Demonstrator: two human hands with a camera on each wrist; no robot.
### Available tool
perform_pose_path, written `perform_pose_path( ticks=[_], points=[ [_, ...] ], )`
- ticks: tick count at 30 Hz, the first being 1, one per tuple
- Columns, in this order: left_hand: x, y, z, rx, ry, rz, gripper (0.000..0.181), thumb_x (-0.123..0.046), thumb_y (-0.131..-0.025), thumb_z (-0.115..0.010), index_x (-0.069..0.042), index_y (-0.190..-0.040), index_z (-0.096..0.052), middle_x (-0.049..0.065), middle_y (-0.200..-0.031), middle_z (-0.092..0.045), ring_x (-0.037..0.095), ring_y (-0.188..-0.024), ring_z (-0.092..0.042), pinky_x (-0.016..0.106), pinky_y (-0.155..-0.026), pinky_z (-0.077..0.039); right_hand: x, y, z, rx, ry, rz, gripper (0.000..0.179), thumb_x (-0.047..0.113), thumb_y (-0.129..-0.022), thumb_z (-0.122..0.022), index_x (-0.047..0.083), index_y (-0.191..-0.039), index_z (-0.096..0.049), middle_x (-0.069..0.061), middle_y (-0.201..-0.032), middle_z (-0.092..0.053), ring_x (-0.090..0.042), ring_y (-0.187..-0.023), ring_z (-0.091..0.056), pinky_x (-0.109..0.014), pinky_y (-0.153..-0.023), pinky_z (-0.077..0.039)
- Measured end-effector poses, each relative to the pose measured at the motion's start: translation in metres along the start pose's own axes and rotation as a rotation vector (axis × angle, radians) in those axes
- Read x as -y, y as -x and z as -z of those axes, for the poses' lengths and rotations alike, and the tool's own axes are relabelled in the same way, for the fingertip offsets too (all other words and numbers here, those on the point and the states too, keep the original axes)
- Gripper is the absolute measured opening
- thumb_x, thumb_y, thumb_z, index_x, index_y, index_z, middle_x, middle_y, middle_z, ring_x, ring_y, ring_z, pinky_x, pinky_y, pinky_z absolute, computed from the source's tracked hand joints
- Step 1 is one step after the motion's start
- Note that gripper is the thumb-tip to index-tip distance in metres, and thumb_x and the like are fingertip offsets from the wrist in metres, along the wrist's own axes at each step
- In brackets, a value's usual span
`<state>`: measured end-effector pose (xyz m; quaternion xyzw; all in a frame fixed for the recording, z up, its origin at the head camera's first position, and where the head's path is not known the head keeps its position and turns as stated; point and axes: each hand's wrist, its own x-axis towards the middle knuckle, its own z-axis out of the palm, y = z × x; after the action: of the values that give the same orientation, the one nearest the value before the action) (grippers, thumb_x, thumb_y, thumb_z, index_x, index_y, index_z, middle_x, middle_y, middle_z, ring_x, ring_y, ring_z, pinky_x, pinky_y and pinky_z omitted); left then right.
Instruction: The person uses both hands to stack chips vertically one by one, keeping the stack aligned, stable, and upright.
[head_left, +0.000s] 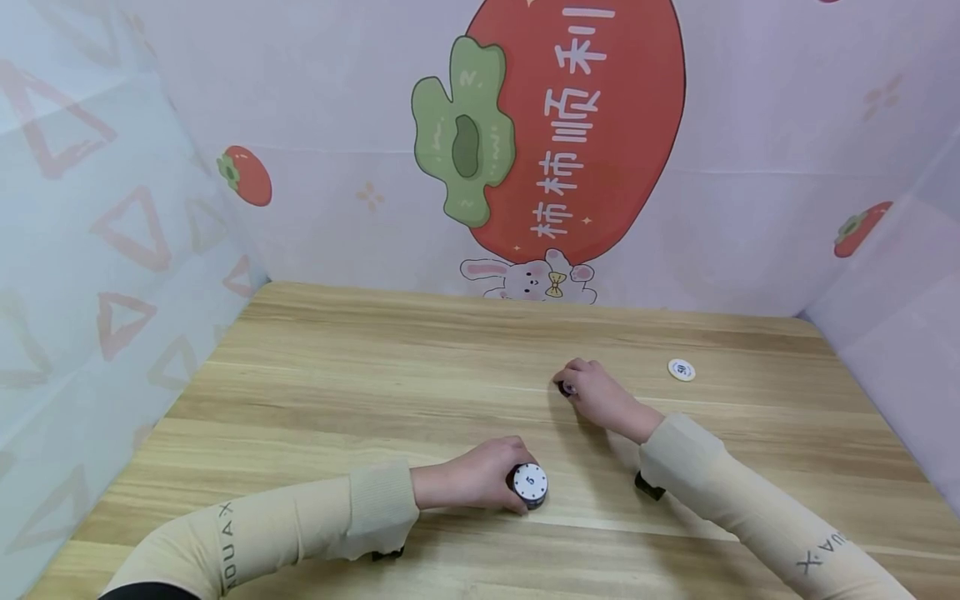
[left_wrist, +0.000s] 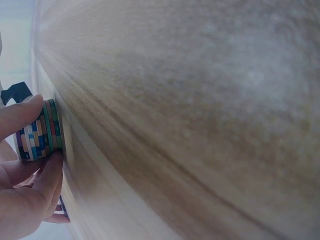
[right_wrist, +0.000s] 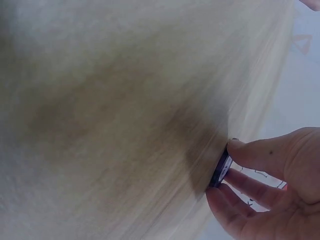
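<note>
My left hand (head_left: 480, 475) grips the side of a stack of poker chips (head_left: 531, 485) standing on the table, with a white chip marked 5 on top. In the left wrist view the stack (left_wrist: 42, 131) shows edges of several colours between thumb and fingers. Farther back and to the right, my right hand (head_left: 603, 400) pinches a dark-edged poker chip (right_wrist: 221, 171) between thumb and fingertips, close over the table; its face is partly covered in the head view. A white poker chip marked 50 (head_left: 682, 370) lies flat to the right of that hand.
The wooden table (head_left: 360, 358) reaches back to a printed backdrop cloth (head_left: 337, 242) with a large red persimmon. Cloth walls (head_left: 97, 250) close in the left and right sides. A dark wrist mount (head_left: 649, 486) hangs under the right sleeve.
</note>
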<state>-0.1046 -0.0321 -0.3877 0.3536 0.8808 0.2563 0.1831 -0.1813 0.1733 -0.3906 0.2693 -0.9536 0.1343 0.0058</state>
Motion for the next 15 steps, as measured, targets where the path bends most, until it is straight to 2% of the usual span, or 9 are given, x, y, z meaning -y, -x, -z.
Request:
perform_pose_path(
  ticks=[9,15],
  points=[
    [-0.0007,0.0,0.0008,0.003,-0.002,0.006,0.039,-0.018,-0.064,-0.082,-0.009,-0.098,-0.066,-0.007,-0.089,-0.054,0.002,-0.082,-0.048,0.017,-0.079,-0.041,-0.0019,-0.0011,-0.0001,-0.012,0.008,-0.028,0.029,-0.006,-0.074,-0.064,0.0,-0.102,-0.064,-0.016,-0.1,-0.058,-0.033,-0.09,-0.052,-0.043,-0.081,-0.046],
    [-0.0001,-0.0003,0.0008,0.007,-0.006,0.005,0.039,-0.019,-0.064,-0.082,-0.01,-0.098,-0.066,-0.007,-0.089,-0.054,0.002,-0.082,-0.048,0.016,-0.078,-0.041,-0.002,-0.0005,0.0012,-0.012,-0.006,-0.064,0.029,-0.003,-0.073,-0.068,0.0,-0.102,-0.063,-0.015,-0.098,-0.053,-0.031,-0.09,-0.05,-0.041,-0.08,-0.046]
  ],
)
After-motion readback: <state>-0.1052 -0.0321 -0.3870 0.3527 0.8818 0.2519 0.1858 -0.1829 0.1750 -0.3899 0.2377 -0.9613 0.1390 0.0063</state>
